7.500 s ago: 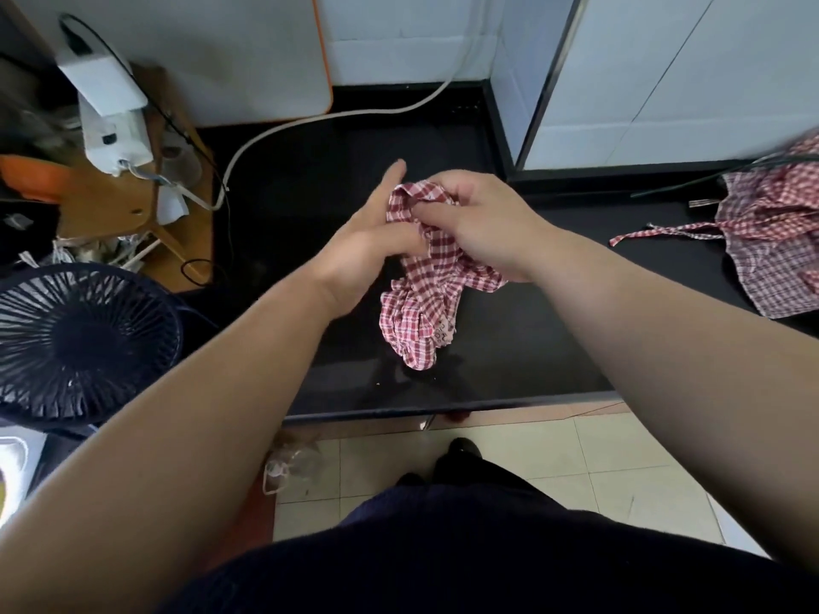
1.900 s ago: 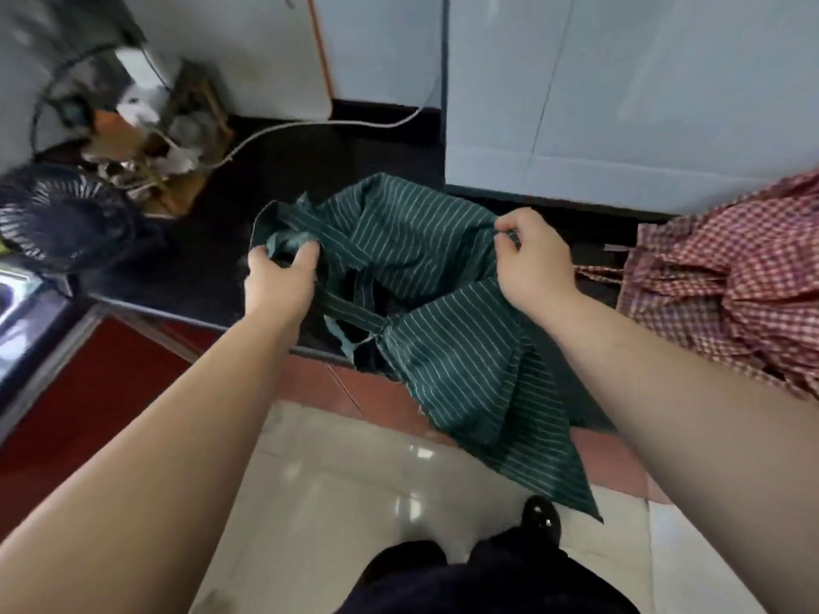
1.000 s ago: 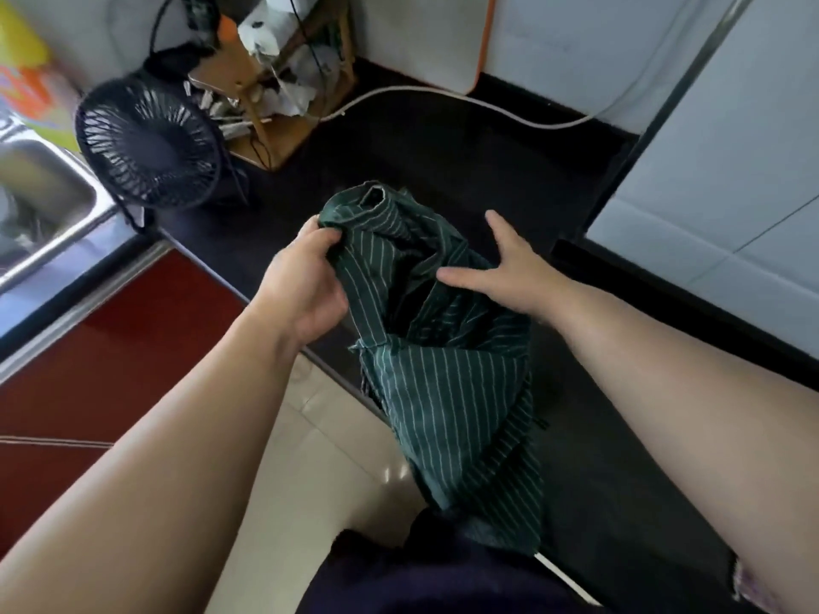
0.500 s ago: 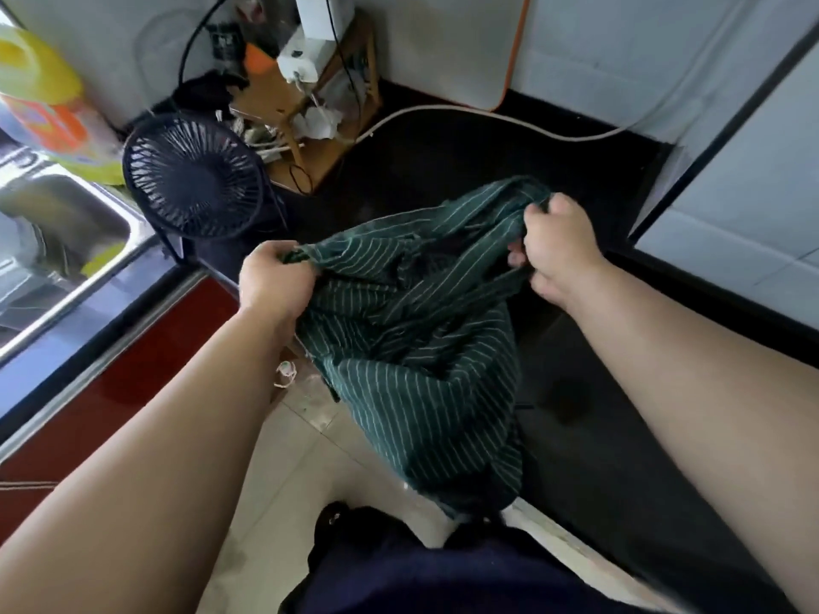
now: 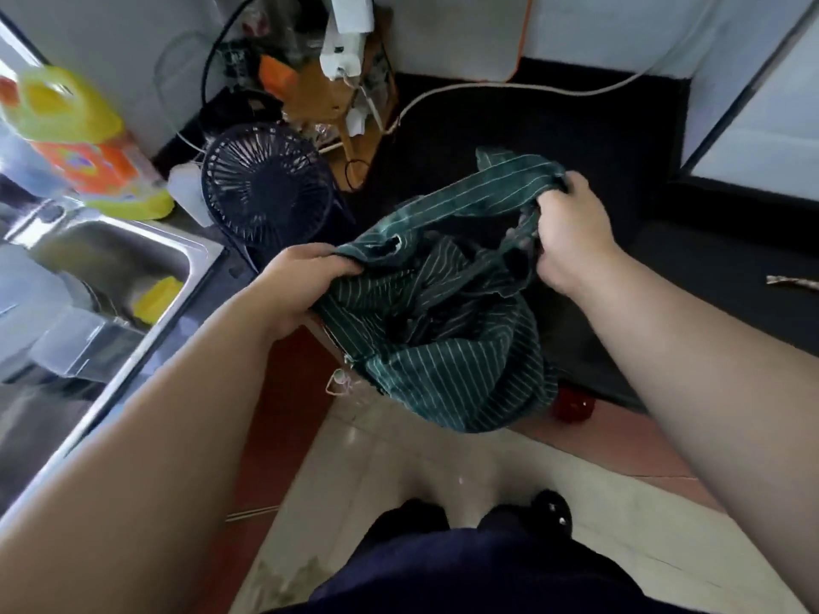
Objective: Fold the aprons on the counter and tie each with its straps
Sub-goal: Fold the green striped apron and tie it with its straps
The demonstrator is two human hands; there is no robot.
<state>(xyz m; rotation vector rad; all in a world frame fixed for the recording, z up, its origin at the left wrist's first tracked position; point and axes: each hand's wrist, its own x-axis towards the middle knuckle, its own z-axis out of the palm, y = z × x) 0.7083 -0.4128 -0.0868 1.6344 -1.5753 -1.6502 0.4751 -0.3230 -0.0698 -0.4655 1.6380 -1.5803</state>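
Observation:
A dark green apron with thin white stripes point(image 5: 447, 343) hangs bunched between my hands, over the front edge of the black counter point(image 5: 554, 144). My left hand point(image 5: 306, 285) grips its left upper edge. My right hand point(image 5: 571, 232) grips a gathered band of the cloth at the upper right. The apron's lower part sags below the counter edge toward the floor. At the right edge lies the tip of a checked strap point(image 5: 793, 283).
A dark desk fan point(image 5: 266, 188) stands just left of the apron. A steel sink point(image 5: 111, 268) with a yellow sponge is at the left, a yellow and orange bottle point(image 5: 79, 139) behind it. A wooden stand point(image 5: 337, 95) and a white cable point(image 5: 509, 88) sit at the back.
The view has swung left, so the sink and bottle show more. Both hands keep their grip and have drawn the apron's top edge wider apart; the cloth sags deeper between them.

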